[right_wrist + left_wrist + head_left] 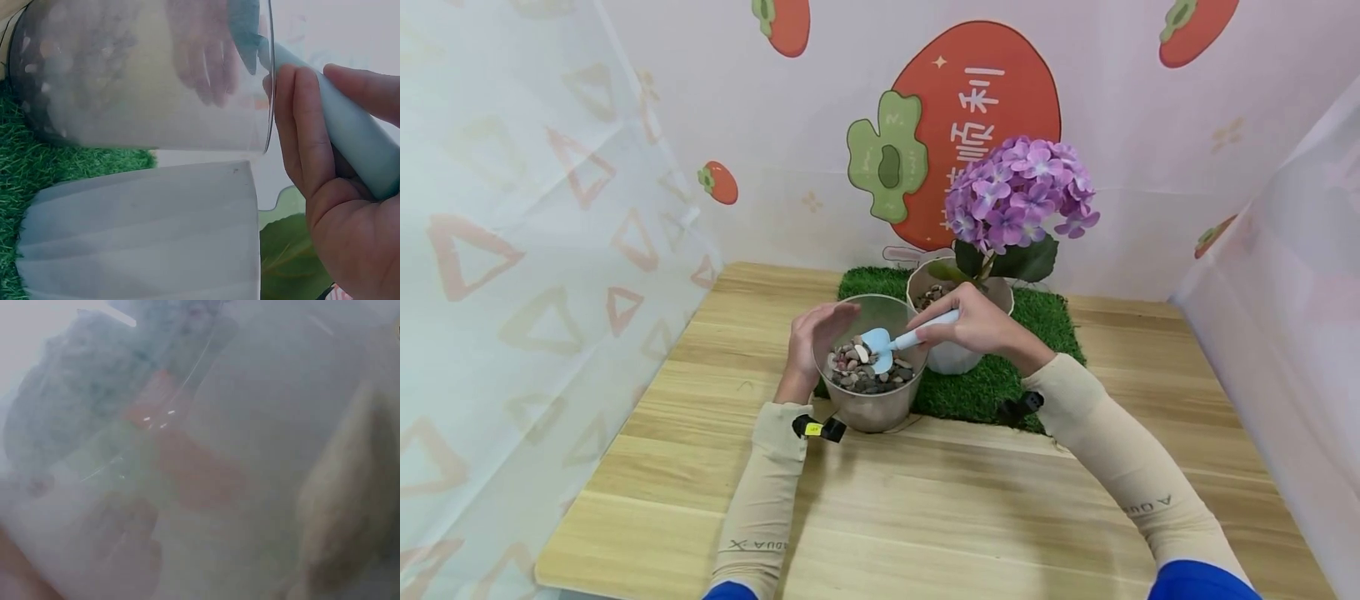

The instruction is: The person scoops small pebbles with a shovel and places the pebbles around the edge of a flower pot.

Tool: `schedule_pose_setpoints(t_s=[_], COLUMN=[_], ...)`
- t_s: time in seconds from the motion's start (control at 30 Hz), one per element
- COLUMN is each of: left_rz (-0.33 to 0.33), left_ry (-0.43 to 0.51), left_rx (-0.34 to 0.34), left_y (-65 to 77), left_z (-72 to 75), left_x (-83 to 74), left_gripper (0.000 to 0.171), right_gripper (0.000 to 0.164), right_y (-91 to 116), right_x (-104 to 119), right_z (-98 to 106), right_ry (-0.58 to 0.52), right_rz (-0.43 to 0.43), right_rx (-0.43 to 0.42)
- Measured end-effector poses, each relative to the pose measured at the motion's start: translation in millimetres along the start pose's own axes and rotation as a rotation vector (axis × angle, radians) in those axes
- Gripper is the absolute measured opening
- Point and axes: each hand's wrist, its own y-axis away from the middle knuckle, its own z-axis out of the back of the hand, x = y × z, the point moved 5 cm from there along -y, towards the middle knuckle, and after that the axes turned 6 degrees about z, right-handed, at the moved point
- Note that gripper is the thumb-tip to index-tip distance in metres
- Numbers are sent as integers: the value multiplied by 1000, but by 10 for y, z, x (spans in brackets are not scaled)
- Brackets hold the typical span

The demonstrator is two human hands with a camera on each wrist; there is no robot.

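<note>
My right hand [976,323] grips the pale handle of a small trowel [359,125], fingers on one side and thumb on the other. The trowel's light blue blade [877,343] reaches over the rim into a clear container [868,410], low over the pebbles [848,360] there. Along the container's left side lies my left hand [808,343], its fingers extended against the wall; in the right wrist view those fingers [209,69] show through the clear side. The left wrist view is hazy and blurred.
Close to the container's right stands a white ribbed flowerpot [144,231] with pebbles and a purple hydrangea [1018,196]. Both vessels are on a green grass mat [1048,329] upon a wooden table [940,517]. Printed cloth walls [790,167] rise behind and at the sides.
</note>
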Motion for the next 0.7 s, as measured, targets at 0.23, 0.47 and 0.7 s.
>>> schedule_pose_setpoints(t_s=[0.23,0.47,0.7], left_rz=[-12,-68,-17], left_ry=[-6,18,-32], left_rx=[-1,-22,-96], left_y=[10,73,103], left_z=[-43,-187,-181], left_x=[-33,-132,-168], left_gripper=[37,35,35], right_gripper=[26,25,26], right_y=[91,219,356], right_x=[-17,17,40], right_z=[73,196,305], right_ry=[-88,-114,-84], right_rz=[-9,-85,-119], right_rx=[-79,-163,-202])
